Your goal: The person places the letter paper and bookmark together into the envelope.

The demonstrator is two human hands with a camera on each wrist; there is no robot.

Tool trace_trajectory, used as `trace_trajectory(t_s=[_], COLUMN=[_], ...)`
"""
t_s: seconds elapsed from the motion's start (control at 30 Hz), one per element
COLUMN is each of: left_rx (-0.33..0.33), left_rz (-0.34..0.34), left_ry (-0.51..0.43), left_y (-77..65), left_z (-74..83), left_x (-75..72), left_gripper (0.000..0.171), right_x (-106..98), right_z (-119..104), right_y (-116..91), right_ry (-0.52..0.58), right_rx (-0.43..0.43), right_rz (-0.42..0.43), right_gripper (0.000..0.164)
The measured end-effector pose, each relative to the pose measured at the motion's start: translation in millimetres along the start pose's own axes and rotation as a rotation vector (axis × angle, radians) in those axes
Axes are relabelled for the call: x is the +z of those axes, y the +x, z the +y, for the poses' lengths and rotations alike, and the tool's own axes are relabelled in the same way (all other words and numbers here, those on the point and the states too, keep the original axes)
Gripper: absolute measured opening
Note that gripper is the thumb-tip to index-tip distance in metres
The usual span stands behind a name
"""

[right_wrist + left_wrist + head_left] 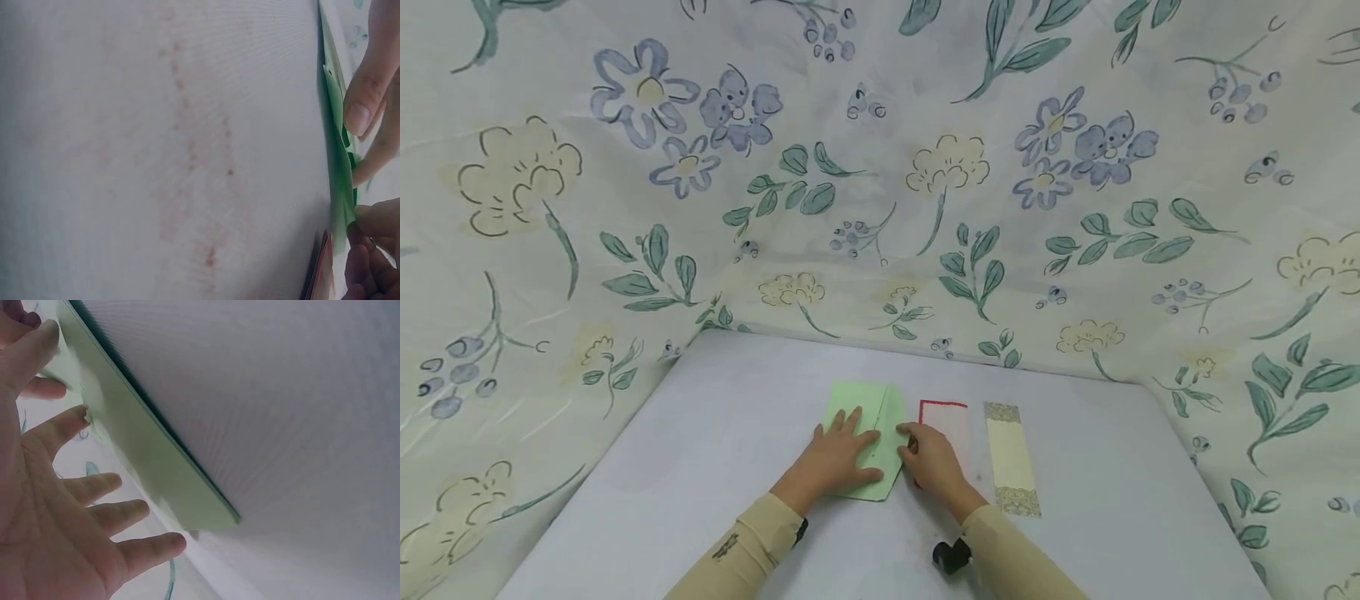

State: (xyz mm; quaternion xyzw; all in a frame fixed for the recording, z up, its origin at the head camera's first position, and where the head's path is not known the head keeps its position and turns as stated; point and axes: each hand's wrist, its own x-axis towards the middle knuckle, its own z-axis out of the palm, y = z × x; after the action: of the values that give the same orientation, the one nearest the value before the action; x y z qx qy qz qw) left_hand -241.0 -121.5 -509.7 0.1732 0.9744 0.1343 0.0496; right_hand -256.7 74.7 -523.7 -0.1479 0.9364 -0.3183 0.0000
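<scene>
A folded light green sheet of paper [857,396] lies on the white table, its right side turned over as a flap with a slanting edge. Spread across its middle, my left hand [838,457] rests on the paper with straight, parted fingers. My right hand [936,462] pinches the paper's right edge between thumb and curled fingers. In the left wrist view the green paper [150,450] shows its layered edge beside the left fingers. From the right wrist, the green paper [340,181] appears edge-on, with gaps between its layers.
Just right of the green paper lies a pale card with a red border [943,403], partly covered by the right hand. Farther right is a cream strip [1011,454] with gold-patterned ends. A black device [951,557] sits by the right wrist. Flower-printed cloth [880,250] surrounds the table.
</scene>
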Motion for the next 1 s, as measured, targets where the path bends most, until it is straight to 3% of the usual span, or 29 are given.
trace_trajectory(t_s=[0.37,0.73,1.0], left_rx=[0.023,0.014,0.002], left_rz=[0.033,0.005,0.003], left_ry=[-0.006,0.051,0.04], left_y=[0.9,5.7,7.4], left_z=[0.3,-1.1,-0.9], left_x=[-1.2,2.0,1.8], left_gripper=[0.06,0.064,0.064], right_x=[0.4,1.3,1.5], right_z=[-0.3,2.2,2.9], right_y=[-1.5,-0.8,-0.5], right_ry=[-0.004,0.003,0.008], right_rx=[0.015,-0.005,-0.005], right_rz=[-0.008,0.0,0.003], right_gripper=[0.033,0.033,0.032])
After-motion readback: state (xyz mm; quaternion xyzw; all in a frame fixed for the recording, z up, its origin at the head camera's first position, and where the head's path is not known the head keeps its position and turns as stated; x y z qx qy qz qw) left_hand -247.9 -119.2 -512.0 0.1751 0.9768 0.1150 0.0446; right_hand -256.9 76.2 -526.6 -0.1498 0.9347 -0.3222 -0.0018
